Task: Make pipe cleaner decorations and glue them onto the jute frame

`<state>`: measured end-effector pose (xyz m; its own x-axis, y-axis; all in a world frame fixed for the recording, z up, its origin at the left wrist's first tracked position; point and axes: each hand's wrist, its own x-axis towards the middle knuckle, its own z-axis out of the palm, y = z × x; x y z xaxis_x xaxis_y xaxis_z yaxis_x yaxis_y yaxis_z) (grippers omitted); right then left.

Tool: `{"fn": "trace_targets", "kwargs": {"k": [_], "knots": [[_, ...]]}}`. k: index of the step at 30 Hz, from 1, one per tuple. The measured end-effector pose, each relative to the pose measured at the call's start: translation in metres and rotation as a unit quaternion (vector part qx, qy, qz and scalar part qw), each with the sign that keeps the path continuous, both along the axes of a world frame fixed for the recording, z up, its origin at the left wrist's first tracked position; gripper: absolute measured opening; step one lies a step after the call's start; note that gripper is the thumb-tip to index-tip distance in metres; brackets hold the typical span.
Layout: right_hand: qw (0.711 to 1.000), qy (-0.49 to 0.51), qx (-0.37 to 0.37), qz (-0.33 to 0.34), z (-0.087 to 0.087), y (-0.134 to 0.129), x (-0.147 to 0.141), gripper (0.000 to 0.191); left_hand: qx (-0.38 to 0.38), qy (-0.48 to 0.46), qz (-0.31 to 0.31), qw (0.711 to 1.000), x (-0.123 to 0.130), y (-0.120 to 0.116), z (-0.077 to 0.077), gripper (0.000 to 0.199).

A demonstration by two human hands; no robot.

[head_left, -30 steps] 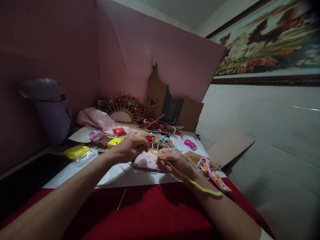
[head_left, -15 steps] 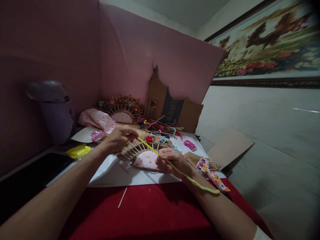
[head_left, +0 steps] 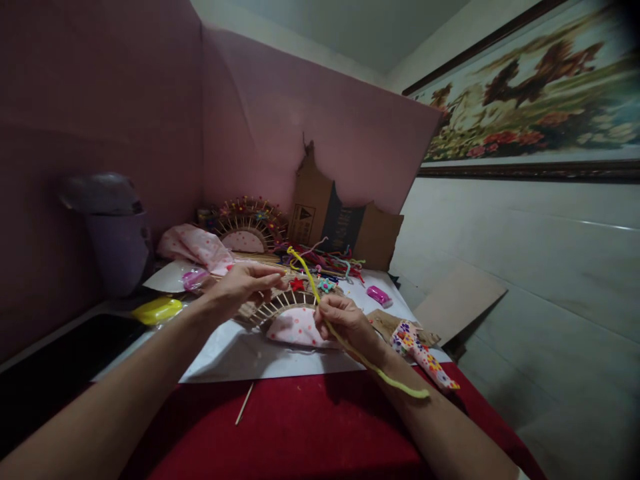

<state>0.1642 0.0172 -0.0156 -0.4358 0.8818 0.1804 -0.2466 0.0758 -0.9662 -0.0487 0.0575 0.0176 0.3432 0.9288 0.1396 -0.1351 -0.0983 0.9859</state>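
My right hand (head_left: 345,320) is closed on a yellow pipe cleaner (head_left: 311,277). One end of it rises past my fingers to a small bent tip, and the other trails down along my right forearm. Just left of that upper end is my left hand (head_left: 250,287), off the pipe cleaner, fingers loosely bent and a little apart. Under both hands lies a half-round fan craft (head_left: 297,325) of dotted cloth, thin sticks and a twine-wrapped rim, partly hidden. A red star (head_left: 297,285) and a turquoise star (head_left: 327,285) sit on its rim.
A finished-looking fan (head_left: 243,240) leans at the back beside upright cardboard (head_left: 320,227). Coloured pipe cleaners (head_left: 345,263) lie in a heap before it. Yellow packet (head_left: 157,310) and purple bin (head_left: 120,240) are left; pink packet (head_left: 379,296) and flowered cloth (head_left: 425,353) are right.
My left hand has let go of the yellow pipe cleaner and drawn slightly away. The pipe cleaner's upper part now stands up more steeply from my right hand.
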Motion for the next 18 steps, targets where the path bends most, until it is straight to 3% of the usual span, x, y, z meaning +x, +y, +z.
{"fn": "trace_targets", "kwargs": {"k": [5, 8, 15, 18], "knots": [[0.995, -0.051, -0.027, 0.081, -0.005, -0.002, -0.004, 0.029, -0.054, -0.156, -0.051, 0.985, 0.021, -0.011, -0.006, 0.013], [0.992, -0.069, -0.045, 0.093, -0.006, -0.002, -0.004, 0.028, -0.073, -0.186, -0.050, 0.979, 0.022, -0.013, -0.004, 0.003], [0.994, -0.043, -0.064, 0.083, -0.003, -0.001, -0.002, 0.027, -0.082, -0.227, -0.040, 0.970, 0.016, -0.011, -0.003, 0.024], [0.994, -0.025, -0.063, 0.088, -0.004, 0.000, -0.001, 0.028, -0.093, -0.218, -0.062, 0.970, 0.017, -0.012, -0.004, 0.020]]}}
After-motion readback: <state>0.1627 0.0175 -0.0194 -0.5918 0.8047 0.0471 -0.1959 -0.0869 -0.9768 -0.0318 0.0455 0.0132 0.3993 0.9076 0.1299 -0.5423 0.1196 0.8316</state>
